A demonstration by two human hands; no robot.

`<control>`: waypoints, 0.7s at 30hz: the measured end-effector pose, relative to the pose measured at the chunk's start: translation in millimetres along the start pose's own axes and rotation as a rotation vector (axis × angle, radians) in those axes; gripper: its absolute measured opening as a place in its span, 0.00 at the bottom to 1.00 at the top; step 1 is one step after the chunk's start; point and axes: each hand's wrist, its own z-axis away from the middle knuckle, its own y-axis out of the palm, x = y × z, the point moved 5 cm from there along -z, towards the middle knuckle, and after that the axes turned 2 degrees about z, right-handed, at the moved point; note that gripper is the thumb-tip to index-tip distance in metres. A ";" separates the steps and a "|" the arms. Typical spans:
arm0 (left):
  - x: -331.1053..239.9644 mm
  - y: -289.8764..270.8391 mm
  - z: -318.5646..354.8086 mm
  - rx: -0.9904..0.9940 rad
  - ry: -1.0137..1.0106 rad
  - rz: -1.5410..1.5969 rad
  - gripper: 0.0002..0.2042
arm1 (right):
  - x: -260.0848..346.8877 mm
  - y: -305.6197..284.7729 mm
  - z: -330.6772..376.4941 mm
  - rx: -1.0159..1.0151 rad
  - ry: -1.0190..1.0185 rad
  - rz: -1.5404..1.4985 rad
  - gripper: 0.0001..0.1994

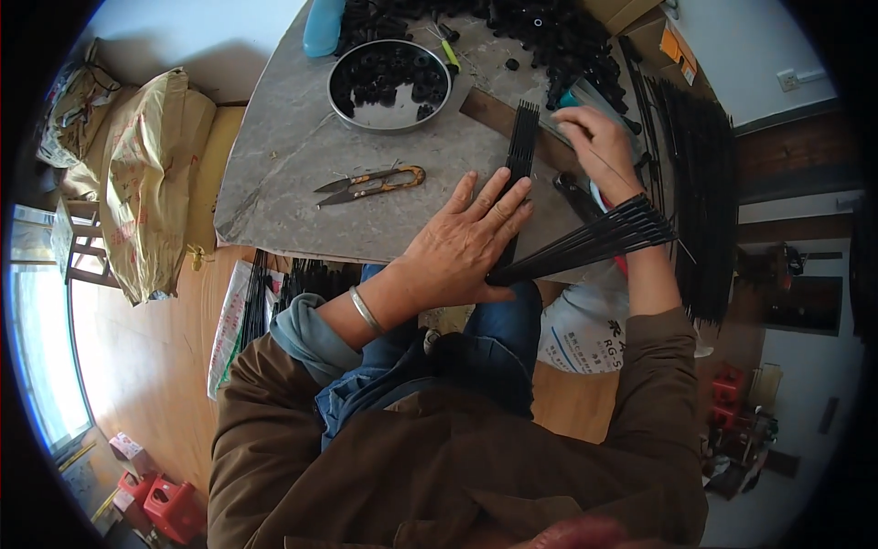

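Note:
My left hand (462,240) lies flat with fingers spread near the front edge of the grey table (283,156), pressing down a row of thin black rods (521,146) laid side by side. Under its thumb it also pins a fanned bundle of black rods (599,242) that sticks out to the right across my right wrist. My right hand (599,146) is farther back on the table, fingers curled and pinching a single thin rod beside the row.
Thread snips (370,185) lie left of my left hand. A round metal pan (389,87) holds small black parts, with a heap of black parts (549,32) behind. A wooden ruler (498,117), long black rods (695,183) at right, a tan sack (146,183) at left.

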 end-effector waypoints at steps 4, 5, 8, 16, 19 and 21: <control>-0.1 0.7 -2.8 0.034 -0.009 -0.015 0.48 | -7.8 9.5 0.8 0.041 0.096 -0.032 0.06; -0.2 1.0 -3.4 0.045 -0.009 -0.013 0.48 | -8.7 10.5 0.3 0.041 0.096 -0.032 0.06; 0.3 0.2 -3.3 0.055 -0.019 -0.029 0.49 | -10.7 14.9 -1.6 0.004 0.111 -0.051 0.06; 2.1 4.0 -3.3 0.069 -0.022 -0.020 0.50 | -17.7 23.3 -3.9 -0.045 0.077 -0.084 0.06; 2.6 3.7 -3.3 0.068 -0.023 -0.016 0.50 | -14.3 23.2 -3.3 -0.036 0.095 -0.061 0.06; 2.9 3.8 -3.4 0.067 -0.024 -0.016 0.50 | -14.6 24.8 -4.4 -0.046 0.080 -0.072 0.06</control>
